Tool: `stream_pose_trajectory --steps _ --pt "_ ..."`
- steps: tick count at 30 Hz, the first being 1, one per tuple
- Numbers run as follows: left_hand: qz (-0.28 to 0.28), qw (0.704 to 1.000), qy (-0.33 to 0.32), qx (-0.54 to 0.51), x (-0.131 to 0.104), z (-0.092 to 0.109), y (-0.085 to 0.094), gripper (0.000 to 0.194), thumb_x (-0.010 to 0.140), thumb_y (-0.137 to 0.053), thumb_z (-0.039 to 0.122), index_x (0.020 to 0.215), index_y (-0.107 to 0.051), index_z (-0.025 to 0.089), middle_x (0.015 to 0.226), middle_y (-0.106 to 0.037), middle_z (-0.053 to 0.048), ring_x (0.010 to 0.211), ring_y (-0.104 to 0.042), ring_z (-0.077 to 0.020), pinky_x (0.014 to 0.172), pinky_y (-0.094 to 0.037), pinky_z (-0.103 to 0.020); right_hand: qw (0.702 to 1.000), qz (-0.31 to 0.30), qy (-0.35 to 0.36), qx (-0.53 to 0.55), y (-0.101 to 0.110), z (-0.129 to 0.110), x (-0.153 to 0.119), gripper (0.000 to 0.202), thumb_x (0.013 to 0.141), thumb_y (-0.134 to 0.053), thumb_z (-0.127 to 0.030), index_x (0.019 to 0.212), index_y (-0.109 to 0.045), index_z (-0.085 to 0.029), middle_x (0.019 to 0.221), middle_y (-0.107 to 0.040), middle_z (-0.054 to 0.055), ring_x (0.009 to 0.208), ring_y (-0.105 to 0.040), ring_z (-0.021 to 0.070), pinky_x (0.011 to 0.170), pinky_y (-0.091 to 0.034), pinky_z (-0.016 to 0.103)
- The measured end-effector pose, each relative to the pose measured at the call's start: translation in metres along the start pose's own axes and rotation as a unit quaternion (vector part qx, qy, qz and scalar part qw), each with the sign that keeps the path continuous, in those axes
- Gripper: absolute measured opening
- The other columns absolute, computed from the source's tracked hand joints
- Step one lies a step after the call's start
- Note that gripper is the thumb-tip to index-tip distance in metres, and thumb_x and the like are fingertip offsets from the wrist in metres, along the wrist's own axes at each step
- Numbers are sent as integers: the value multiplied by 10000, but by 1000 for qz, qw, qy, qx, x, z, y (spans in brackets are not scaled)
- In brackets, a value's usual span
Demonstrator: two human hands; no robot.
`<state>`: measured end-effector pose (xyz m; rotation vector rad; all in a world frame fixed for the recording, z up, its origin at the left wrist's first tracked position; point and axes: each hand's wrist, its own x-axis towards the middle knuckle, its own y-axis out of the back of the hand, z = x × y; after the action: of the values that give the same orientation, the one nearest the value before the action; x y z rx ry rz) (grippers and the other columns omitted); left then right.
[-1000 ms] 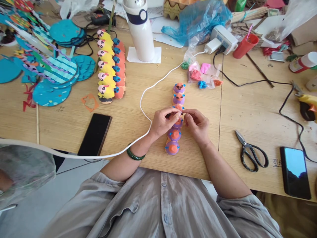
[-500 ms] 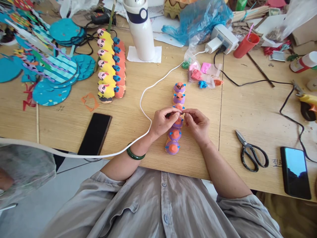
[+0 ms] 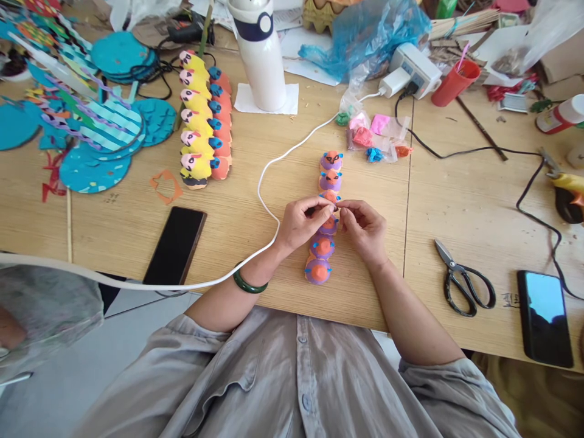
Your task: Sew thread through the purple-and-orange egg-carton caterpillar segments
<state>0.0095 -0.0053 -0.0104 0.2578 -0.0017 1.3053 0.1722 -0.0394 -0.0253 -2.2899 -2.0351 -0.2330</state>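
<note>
Figure row (image 3: 323,246) nr tbl edge (image 3: 347,309), scissors (image 3: 451,266) well apart.

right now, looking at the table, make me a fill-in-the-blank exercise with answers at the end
The left hand and right hand meet over small rounded figures with orange middles and blue ears on ____ domes.
A dark green round bangle circles the ____ arm.
The black-handled metal scissors lie to the ____ of both hands.
The tall white bottle with a dark-blue band stands on ____ paper.
Missing words: purple; left; right; white.
</note>
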Motion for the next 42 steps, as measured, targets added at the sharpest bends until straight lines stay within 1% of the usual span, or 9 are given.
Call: stream_pose_trajectory --steps 5,12,19,25,28,33,36,39,42 --pt "-3 1000 3 -7 0 0 -1 209 881 -663 321 805 -765 155 731 -721 -20 657 -588 -122 628 -461 -236 1000 6 -7 -13 -1 -1 -1 298 902 -700 -516 956 -752 -227 754 -712 -4 603 -623 110 591 -540 268" --pt "-6 1000 4 -10 0 -2 -1 202 866 -669 321 797 -766 158 717 -705 -16 650 -573 -120 621 -451 -236 1000 1 -1 -16 0 -3 -1 272 904 -706 -494 969 -759 -235 788 -739 4 617 -636 112 616 -554 276" --pt "-9 1000 9 -20 0 -5 -1 204 858 -678 331 826 -785 161 737 -735 -28 669 -609 -132 620 -471 -237 999 8 13 -45 0 -2 -1 259 888 -725 -498 941 -766 -248 877 -775 16 618 -626 108 583 -548 267" --pt "-19 999 14 -27 0 -4 1 225 868 -682 343 831 -800 155 774 -768 -43 704 -654 -145 649 -501 -245 999 -5 29 -42 1 -6 1 217 901 -731 -454 881 -750 -239 821 -735 1 630 -620 101 581 -532 253" --pt "-17 999 20 -26 0 -4 1 258 885 -663 357 830 -809 152 794 -784 -54 737 -685 -158 674 -522 -252 999 -3 18 -29 1 -5 2 259 889 -735 -495 869 -739 -238 814 -721 0 634 -615 104 572 -530 253" --pt "-25 999 28 -25 1 -5 1 241 900 -664 333 910 -830 159 930 -824 -75 854 -740 -187 752 -558 -265 1000 6 -9 -3 0 -3 3 306 854 -759 -536 857 -732 -232 805 -721 -3 587 -587 92 540 -523 242" --pt "-22 999 31 -23 1 -5 1 239 905 -665 329 929 -835 163 929 -826 -74 867 -746 -192 767 -564 -270 999 11 -30 22 -1 -4 3 331 825 -777 -563 850 -736 -236 805 -731 3 561 -572 91 503 -519 239" --pt "-19 999 33 -28 1 -6 1 253 909 -665 347 938 -837 164 910 -824 -70 862 -745 -191 757 -563 -267 998 23 -48 45 -1 -4 5 354 789 -805 -577 832 -737 -233 746 -708 -10 521 -546 83 471 -501 233" --pt "-22 999 27 -29 1 -5 1 260 906 -677 367 948 -839 168 935 -825 -71 862 -742 -186 749 -558 -261 996 30 -58 60 -1 -2 6 351 784 -816 -565 817 -734 -226 670 -662 -31 495 -532 79 463 -489 231"
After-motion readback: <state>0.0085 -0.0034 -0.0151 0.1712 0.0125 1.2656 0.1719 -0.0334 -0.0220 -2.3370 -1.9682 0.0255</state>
